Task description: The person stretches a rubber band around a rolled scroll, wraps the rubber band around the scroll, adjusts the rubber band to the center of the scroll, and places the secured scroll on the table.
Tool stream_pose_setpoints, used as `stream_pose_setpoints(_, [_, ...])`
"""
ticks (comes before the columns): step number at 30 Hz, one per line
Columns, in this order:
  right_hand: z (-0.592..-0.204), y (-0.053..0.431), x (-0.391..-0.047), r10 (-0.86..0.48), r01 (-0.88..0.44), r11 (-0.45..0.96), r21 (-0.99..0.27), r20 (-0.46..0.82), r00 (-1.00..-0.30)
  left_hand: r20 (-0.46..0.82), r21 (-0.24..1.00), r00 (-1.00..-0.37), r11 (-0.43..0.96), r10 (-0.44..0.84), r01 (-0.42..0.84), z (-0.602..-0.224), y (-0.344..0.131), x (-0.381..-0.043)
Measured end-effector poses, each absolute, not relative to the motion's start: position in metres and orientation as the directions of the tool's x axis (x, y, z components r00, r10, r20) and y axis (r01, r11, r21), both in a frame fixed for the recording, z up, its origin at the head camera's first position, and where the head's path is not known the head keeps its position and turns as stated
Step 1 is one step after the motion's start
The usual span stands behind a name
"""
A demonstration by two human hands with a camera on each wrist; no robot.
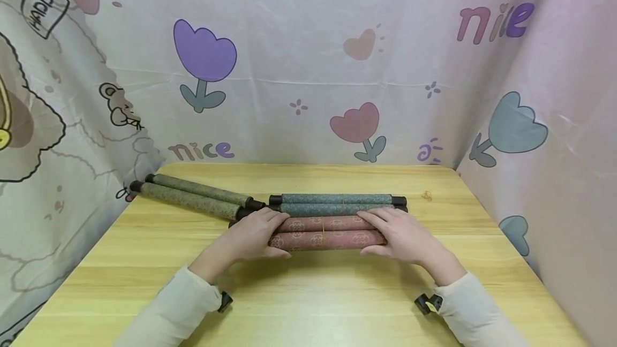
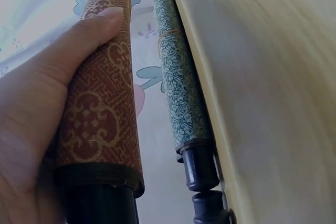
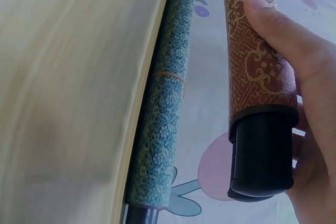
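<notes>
A pair of red patterned scrolls (image 1: 332, 239), side by side with a thin band round their middle, spans the space between my two hands. My left hand (image 1: 253, 234) grips the left end, and its thumb lies along the brocade of the near scroll (image 2: 102, 108) in the left wrist view. At the other end my right hand (image 1: 402, 234) holds them, thumb pressed near the black end knob (image 3: 262, 156). In the wrist views they hang above the table top. Right behind lies a banded pair of teal patterned scrolls (image 1: 313, 198).
Two olive-green scrolls (image 1: 193, 201) lie slanted at the table's left, their black knobs close to the teal pair. A loose rubber band (image 1: 426, 195) is at the back right. Patterned cloth (image 1: 289, 90) walls in the back and sides of the wooden table (image 1: 308, 299).
</notes>
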State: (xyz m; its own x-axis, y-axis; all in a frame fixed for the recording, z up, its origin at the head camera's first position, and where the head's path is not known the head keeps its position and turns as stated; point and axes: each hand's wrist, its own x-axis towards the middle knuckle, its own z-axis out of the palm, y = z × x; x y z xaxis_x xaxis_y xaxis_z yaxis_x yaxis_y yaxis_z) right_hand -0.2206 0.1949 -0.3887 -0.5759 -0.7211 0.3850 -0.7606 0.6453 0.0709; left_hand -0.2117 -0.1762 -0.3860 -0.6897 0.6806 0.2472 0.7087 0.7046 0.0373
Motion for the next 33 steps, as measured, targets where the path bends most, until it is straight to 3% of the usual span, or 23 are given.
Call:
stream_pose_setpoints(12, [-0.386, 0.210, -0.222, -0.724, -0.756, 0.650, 0.073, 0.360, -0.588, 0.189, -0.048, -0.680, 0.698, 0.709, 0.714, -0.382, -0.160, -0.219])
stream_pose_setpoints(33, [-0.389, 0.234, -0.234, -0.678, -0.696, 0.718, 0.011, 0.238, -0.696, 0.034, 0.028, -0.750, 0.749, 0.661, 0.662, -0.387, -0.118, -0.238])
